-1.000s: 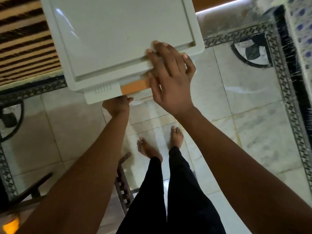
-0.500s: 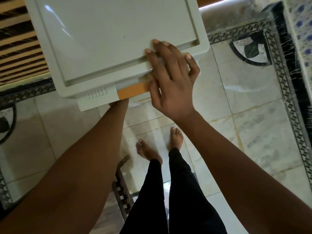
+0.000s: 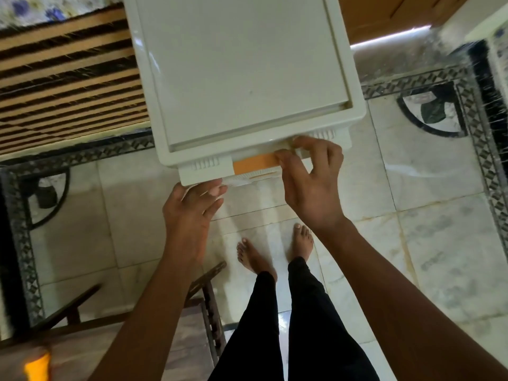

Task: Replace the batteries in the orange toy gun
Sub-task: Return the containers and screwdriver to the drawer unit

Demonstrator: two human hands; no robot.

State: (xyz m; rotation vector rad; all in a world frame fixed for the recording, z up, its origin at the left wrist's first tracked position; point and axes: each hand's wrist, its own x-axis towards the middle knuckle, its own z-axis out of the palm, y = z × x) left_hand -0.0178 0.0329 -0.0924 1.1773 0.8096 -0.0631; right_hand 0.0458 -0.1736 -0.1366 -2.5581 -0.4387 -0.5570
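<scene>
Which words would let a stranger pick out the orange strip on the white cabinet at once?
Start at the big white cabinet filling the top of the view. On its near edge, a flat orange strip runs from a ribbed patch to the fingers of the right hand. It is the only coloured part of that white front.
</scene>
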